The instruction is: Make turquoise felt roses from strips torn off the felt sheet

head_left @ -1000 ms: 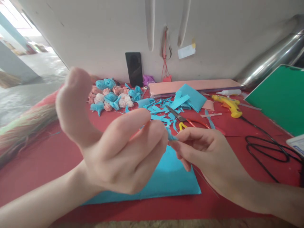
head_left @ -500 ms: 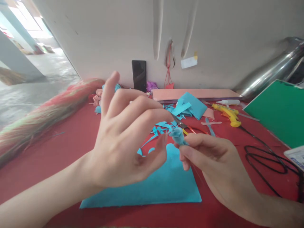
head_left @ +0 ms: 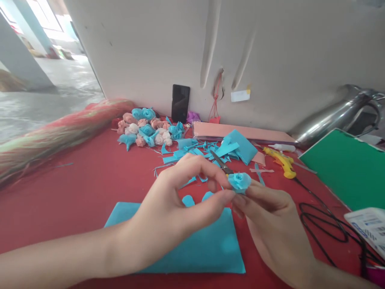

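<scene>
A small blue paper flower (head_left: 240, 181) is held up over the red table, its rolled petals facing me. My right hand (head_left: 275, 224) pinches its base between thumb and fingers. From the other side, the thumb and index finger of my left hand (head_left: 180, 208) close on the flower's lower left edge. Beneath my hands lies a blue paper sheet (head_left: 207, 251), with small rounded blue pieces (head_left: 188, 200) at its upper edge. Scissors (head_left: 221, 162) lie just behind the flower, their handles partly hidden by it.
Pink, white and blue paper flowers (head_left: 146, 130) are heaped at the back left. Blue scraps (head_left: 177, 155), a phone (head_left: 180, 103) and a pink strip (head_left: 240, 131) lie behind. A yellow glue gun (head_left: 282, 161), black cable (head_left: 323, 224) and green board (head_left: 349, 170) are right.
My left hand has moved right and down, and its raised fingers have closed on the flower. The flower has turned its petals toward me. The view has shifted, uncovering the flower heap.
</scene>
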Tool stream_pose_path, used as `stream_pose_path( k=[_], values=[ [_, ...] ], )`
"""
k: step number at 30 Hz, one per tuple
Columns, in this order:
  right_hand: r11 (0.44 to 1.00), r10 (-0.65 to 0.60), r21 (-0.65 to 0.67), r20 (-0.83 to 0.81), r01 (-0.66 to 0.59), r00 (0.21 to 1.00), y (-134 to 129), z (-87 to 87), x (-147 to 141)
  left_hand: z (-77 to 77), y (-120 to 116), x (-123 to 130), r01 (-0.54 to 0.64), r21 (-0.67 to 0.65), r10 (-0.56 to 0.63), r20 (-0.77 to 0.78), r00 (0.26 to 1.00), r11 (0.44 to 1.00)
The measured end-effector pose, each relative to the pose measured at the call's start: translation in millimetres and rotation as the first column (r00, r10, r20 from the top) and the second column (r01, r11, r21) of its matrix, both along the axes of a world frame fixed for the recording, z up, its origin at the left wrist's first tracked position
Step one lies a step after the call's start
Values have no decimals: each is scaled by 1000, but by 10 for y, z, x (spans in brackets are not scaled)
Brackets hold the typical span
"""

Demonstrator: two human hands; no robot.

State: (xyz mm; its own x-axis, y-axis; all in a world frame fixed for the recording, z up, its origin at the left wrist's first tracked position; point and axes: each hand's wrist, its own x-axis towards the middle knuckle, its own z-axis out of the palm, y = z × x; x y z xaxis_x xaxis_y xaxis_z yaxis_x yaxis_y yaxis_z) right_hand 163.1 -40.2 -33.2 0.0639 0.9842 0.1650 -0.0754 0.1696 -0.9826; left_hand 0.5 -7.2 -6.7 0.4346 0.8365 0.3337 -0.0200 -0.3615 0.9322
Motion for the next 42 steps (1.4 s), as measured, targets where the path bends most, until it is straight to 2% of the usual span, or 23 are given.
stream_pose_path(
  k=[3, 6, 12, 21, 25, 32, 38, 40, 42],
  values=[
    [999, -32, 30, 46, 30, 998, -11, 6, -13, -9, -17, 0, 48, -139, -42, 47, 998, 989],
    [998, -31, 52, 66, 27, 997, -21, 15, -20, -3, -13, 10, 90, -217, -78, 61, 995, 972],
    [985, -95, 153, 127, 75, 987, -26, -4, -12, -29, -5, 27, 123, -272, -106, 76, 991, 954],
    [951, -170, 287, 172, 116, 970, -10, 12, -31, -16, 4, 3, 96, -311, -89, 37, 995, 946],
    [941, -197, 309, 180, 135, 964, -13, 20, -39, -15, 11, 3, 110, -347, -102, 41, 994, 931],
    [939, -223, 305, 188, 159, 956, -19, 16, -38, -21, 2, -6, 261, -420, -188, 208, 960, 869],
    [980, -144, 153, 119, 125, 982, -3, -3, -28, -31, 74, 18, 208, -384, -116, 251, 961, 900],
    [991, -100, 92, 87, 92, 991, -1, 0, -26, -55, 102, 33, 178, -388, -98, 218, 971, 904],
    [997, -69, 46, 49, 67, 996, -1, -2, -23, -80, 119, 47, 190, -399, -131, 171, 977, 897]
  ],
)
